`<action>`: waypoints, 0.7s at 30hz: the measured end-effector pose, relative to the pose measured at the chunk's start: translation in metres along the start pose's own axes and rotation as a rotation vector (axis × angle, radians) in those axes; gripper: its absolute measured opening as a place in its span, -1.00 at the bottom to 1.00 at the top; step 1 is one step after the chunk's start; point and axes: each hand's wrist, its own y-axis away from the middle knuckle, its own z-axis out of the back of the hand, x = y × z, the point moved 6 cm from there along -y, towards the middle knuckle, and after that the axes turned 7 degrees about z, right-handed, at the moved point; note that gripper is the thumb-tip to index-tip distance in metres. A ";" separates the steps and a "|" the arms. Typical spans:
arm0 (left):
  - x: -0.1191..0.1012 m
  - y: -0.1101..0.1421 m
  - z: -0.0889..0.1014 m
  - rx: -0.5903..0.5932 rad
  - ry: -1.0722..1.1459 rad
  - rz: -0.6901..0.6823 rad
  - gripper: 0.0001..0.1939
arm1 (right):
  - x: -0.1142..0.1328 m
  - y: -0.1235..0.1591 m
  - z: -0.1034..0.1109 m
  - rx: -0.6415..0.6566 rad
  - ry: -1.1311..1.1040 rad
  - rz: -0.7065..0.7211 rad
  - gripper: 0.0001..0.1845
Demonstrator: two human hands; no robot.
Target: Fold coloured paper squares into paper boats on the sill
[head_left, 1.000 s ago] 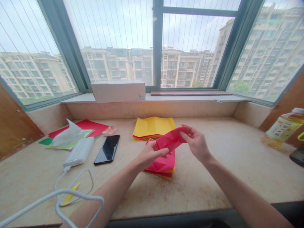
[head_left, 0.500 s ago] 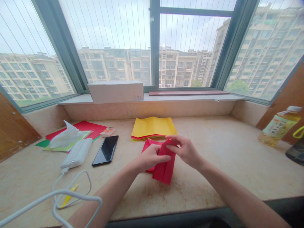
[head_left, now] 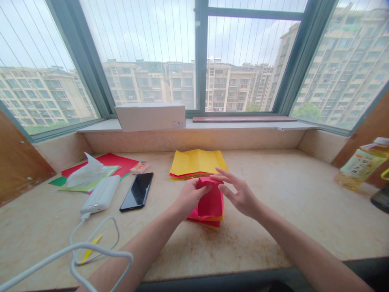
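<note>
A folded piece of red paper (head_left: 210,202) stands tilted in front of me, its upper edge bent over. My left hand (head_left: 189,197) pinches it at the upper left, thumb on the near face. Close by its upper right corner is my right hand (head_left: 242,194), fingers stretched and thumb apart, the fingertips at or near the edge. Beneath the held paper lies a pile of red and yellow folded papers (head_left: 209,224), partly covered. Behind it rests a stack of creased yellow and red sheets (head_left: 197,161).
To the left are a black phone (head_left: 137,192), a white power bank (head_left: 101,194) with a white cable (head_left: 100,250), a tissue pack (head_left: 88,174) and red sheets (head_left: 121,162). A drink bottle (head_left: 363,164) stands far right. A white box (head_left: 152,117) sits on the windowsill.
The red paper was turned from slanting up to the right to hanging downward, then lifted more upright over the pile. My right hand has loosened its pinch and spread its fingers.
</note>
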 end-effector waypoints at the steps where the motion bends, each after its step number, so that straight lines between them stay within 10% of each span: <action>1: -0.001 0.000 0.001 -0.013 0.009 -0.007 -0.68 | 0.001 0.000 -0.001 0.007 0.034 0.017 -0.57; 13: 0.001 0.000 -0.007 0.108 0.197 -0.007 -0.60 | -0.001 0.000 -0.003 0.057 0.384 0.268 -0.68; 21: -0.001 -0.001 -0.005 0.072 0.085 -0.057 -0.63 | -0.022 -0.002 0.006 -0.152 0.024 -0.120 -0.66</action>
